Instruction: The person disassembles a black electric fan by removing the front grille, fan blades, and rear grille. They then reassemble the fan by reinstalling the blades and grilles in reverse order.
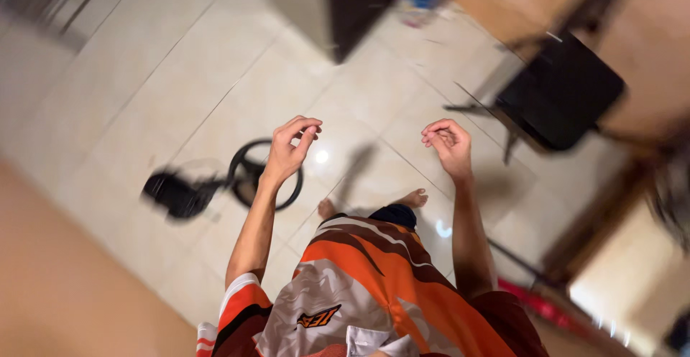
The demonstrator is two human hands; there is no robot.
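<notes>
**Empty hands raised over the tiled floor**

Orange-and-white shirt [359, 285] fills the bottom of the view. Above it, left hand [291, 148] hangs in the air, fingers curled loosely, holding nothing. Right hand [449, 145] is likewise half-curled and empty. Black fan [215, 184] lies on the tiled floor [144, 98] just below the left hand, blurred. Black chair [560, 91] stands at the right.

A home room: pale tiled floor [180, 76] under bare feet [413, 199], a black chair [560, 94] beyond the right hand [449, 145], a floor fan [215, 184] by the left hand [290, 150], wooden furniture [647, 76] further right.
</notes>
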